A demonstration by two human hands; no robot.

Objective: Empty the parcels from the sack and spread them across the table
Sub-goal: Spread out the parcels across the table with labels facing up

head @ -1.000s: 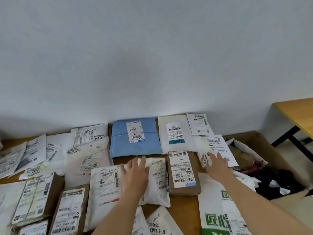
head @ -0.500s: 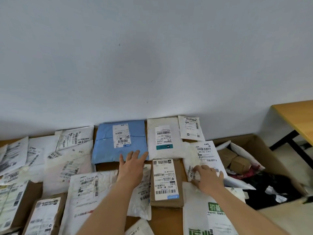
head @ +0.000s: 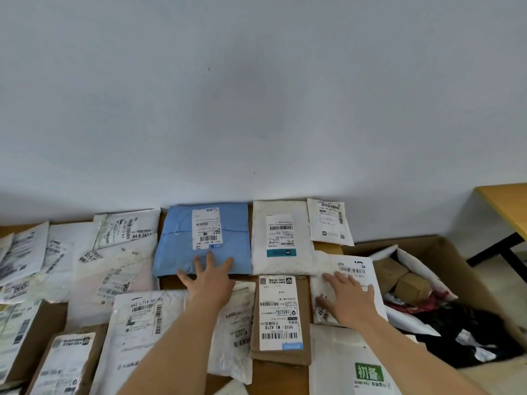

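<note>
left hand (head: 209, 276) flat, fingers spread on blue parcel (head: 182, 238); right hand (head: 346, 295) flat over white mailer (head: 353, 263), label half hidden

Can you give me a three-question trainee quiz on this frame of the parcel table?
1. True or false: the left hand lies with spread fingers on the near edge of the blue parcel.
2. What does the right hand rest on? A) the brown parcel B) a white parcel C) the cardboard box
3. Fill in: the cardboard box holding more parcels stands to the ___ of the table.

Key: 1 true; 2 B; 3 right.
</note>
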